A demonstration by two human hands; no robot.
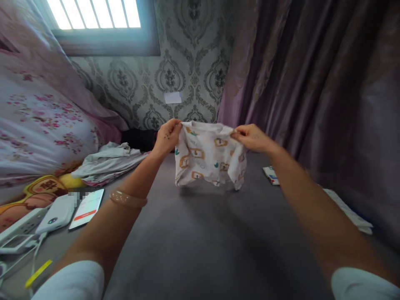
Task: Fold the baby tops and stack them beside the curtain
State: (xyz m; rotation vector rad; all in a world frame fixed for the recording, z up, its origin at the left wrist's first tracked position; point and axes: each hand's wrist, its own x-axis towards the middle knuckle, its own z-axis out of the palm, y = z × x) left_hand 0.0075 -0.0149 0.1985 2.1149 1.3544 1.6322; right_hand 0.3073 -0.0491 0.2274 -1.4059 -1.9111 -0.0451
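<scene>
One small printed top (206,156): hangs upright between left hand (168,135) and right hand (253,138), neckline uppermost, sleeves drooping at either side.
Left hand: pinches one shoulder of the top between thumb and fingers, a pale bangle (126,199) circling the forearm behind it.
Right hand: pinches the opposite shoulder, thumb against fingers, fabric caught between.
Lift and spread: judged by the pose, both look done; the top is off the surface and drawn out to its width.
Fold and hem: no fold is set in the top, which is not laid down; blur makes the gap under its hem hard to judge.
Grey sheet (200,254): stretches below both hands and back toward the body.
Crumpled clothes (108,164): lie in a loose heap, unfolded, to the left of the left hand.
Patterned cloth (271,176): lies just below the right hand's wrist, apparently folded, partly hidden by the forearm.
White item (350,210): rests outside the right forearm, its material unclear.
Lit phone (89,208): lies nearer the body than the left hand, beside a white device (59,212) and a power strip (23,223).
</scene>
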